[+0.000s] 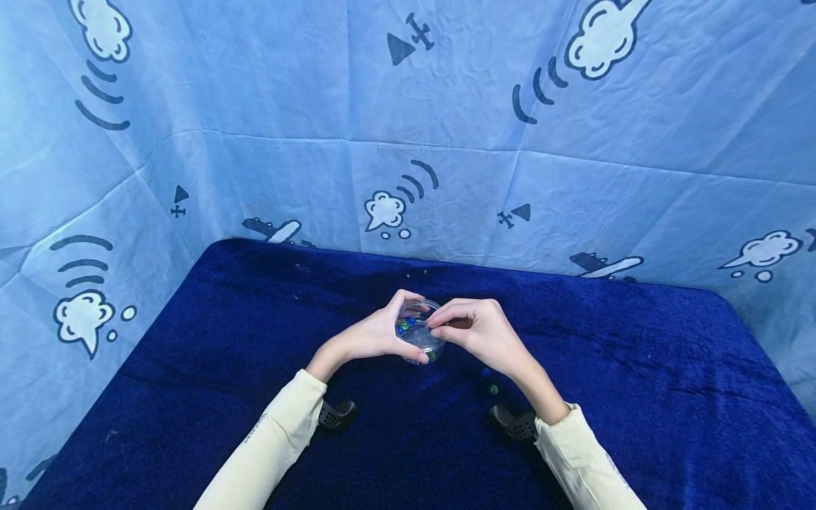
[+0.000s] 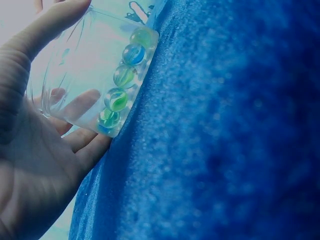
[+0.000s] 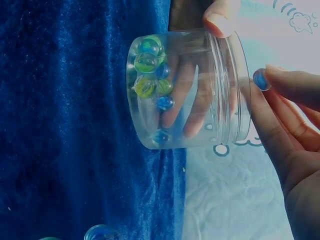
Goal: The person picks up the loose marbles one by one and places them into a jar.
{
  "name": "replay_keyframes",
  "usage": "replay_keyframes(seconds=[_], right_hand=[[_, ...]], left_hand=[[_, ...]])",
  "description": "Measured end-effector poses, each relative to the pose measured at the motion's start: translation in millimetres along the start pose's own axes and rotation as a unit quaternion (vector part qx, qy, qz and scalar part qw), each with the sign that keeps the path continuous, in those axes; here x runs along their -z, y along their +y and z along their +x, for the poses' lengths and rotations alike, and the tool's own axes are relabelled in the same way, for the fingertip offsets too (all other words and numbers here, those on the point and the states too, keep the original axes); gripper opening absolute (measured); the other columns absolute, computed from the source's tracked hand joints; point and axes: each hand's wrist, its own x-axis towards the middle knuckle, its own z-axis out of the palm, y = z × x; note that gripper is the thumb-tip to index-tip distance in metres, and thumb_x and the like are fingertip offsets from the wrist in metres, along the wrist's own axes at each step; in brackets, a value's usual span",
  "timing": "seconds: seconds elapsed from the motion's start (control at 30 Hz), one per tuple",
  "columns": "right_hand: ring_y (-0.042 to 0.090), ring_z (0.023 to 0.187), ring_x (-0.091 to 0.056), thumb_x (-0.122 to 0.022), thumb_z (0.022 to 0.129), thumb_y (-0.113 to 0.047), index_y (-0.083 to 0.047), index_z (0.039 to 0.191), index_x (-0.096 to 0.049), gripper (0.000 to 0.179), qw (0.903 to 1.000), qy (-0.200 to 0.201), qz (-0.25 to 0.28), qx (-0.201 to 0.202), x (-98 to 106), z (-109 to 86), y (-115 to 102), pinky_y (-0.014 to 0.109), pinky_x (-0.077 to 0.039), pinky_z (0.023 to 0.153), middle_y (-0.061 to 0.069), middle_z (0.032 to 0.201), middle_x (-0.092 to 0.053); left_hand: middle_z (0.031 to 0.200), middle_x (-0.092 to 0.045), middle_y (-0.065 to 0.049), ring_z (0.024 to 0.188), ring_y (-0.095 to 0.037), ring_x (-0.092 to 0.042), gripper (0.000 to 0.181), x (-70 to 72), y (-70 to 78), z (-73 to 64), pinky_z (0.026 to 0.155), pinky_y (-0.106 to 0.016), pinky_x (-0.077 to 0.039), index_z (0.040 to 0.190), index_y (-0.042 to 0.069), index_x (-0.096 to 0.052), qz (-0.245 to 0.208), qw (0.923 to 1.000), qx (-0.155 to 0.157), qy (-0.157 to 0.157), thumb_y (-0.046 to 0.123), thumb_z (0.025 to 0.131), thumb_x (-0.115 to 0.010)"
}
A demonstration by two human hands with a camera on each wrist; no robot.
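My left hand (image 1: 376, 331) grips a clear plastic jar (image 3: 217, 134) around its side, thumb on the near side. The jar rests on the dark blue cloth, its mouth facing up. Several blue and green glass marbles (image 2: 125, 76) lie on its bottom. At the jar's mouth, my right hand (image 1: 487, 333) pinches a blue marble (image 3: 260, 80) between thumb and fingertips, at the rim. On the cloth below my right wrist lie a blue marble (image 1: 486, 372) and a green marble (image 1: 493, 389).
A dark blue plush cloth (image 1: 223, 340) covers the table. Behind it hangs a light blue sheet (image 1: 287, 85) printed with clouds and planes. Dark perforated brackets stick out beside the left sleeve (image 1: 283, 418) and the right sleeve (image 1: 586, 453).
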Motion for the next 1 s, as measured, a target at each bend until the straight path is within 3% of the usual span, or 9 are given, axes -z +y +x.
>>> replay_keyframes(seconds=[1.0], right_hand=[[0.018, 0.094, -0.071, -0.079, 0.086, 0.006, -0.001, 0.093, -0.080, 0.009, 1.0000, 0.005, -0.002, -0.006, -0.2, 0.2, 0.8, 0.028, -0.061, 0.080, 0.003, 0.097, -0.077]], left_hand=[[0.153, -0.050, -0.007, 0.141, -0.024, -0.047, 0.091, 0.0, 0.5, 0.5, 0.114, -0.040, -0.040, 0.150, 0.010, -0.032, 0.004, 1.0000, -0.007, 0.002, 0.018, 0.079, -0.090]])
